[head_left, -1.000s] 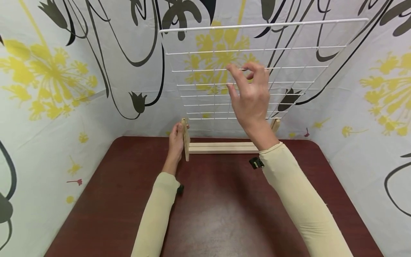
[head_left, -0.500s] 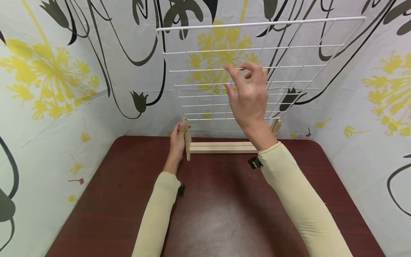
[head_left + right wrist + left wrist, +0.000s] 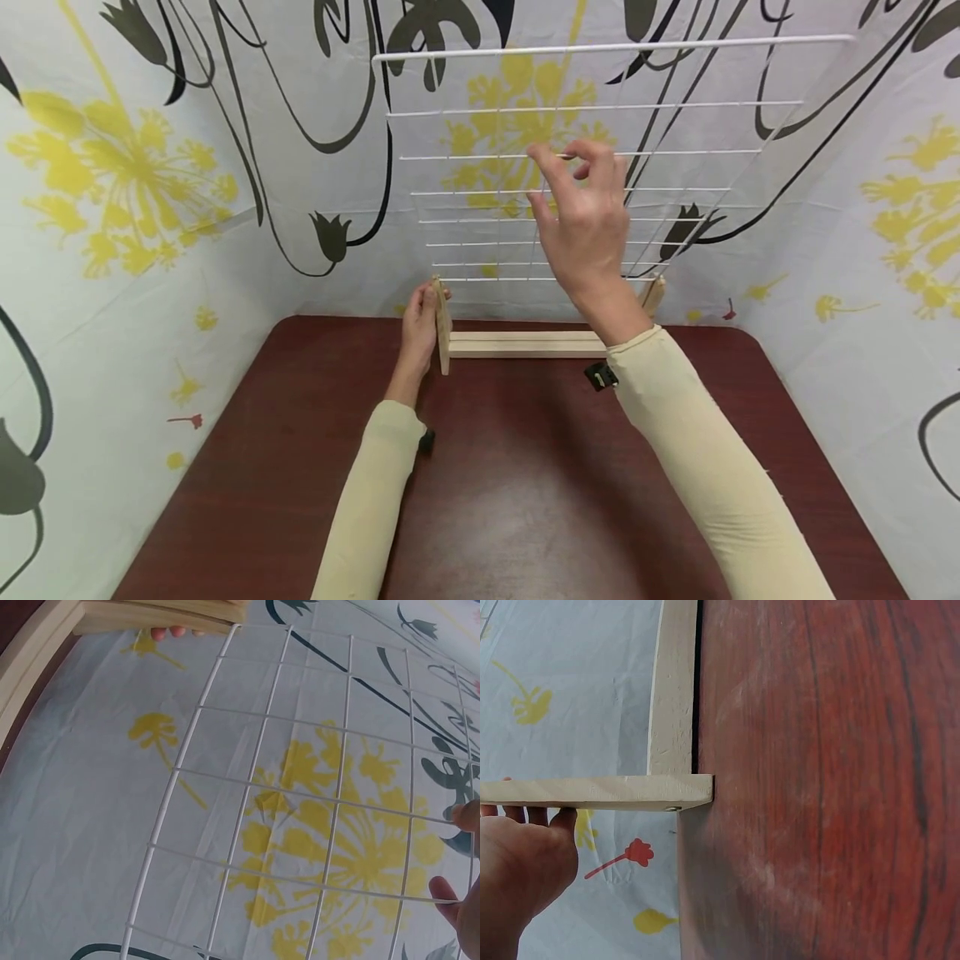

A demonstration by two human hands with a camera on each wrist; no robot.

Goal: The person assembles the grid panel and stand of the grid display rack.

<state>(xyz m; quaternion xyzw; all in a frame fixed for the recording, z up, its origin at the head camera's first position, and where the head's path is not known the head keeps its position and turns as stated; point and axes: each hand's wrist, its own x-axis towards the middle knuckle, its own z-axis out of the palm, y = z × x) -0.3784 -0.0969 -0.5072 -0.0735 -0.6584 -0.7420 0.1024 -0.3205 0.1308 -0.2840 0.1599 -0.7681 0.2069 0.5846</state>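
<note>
My left hand (image 3: 419,329) holds the left upright (image 3: 442,327) of a pale wooden frame at the table's back edge; in the left wrist view its fingers (image 3: 536,816) curl behind the board (image 3: 600,793). My right hand (image 3: 588,225) pinches wires of a white wire grid (image 3: 480,111) that rises above the wooden frame. In the right wrist view the thumb (image 3: 444,891) and a fingertip (image 3: 466,816) meet the grid's wires (image 3: 335,801) at the right edge. The grid's lower end is by the tops of the uprights; whether it touches them I cannot tell.
The wooden crossbar (image 3: 525,344) lies low between the two uprights, the right one (image 3: 652,296) partly behind my right arm. A dark red table (image 3: 495,500) spreads in front. Patterned cloth (image 3: 247,275) stands behind and at both sides.
The grid's top has tilted slightly, its upper left corner now a little higher in view. Both hands keep their grips, and the whole scene has shifted slightly to the right.
</note>
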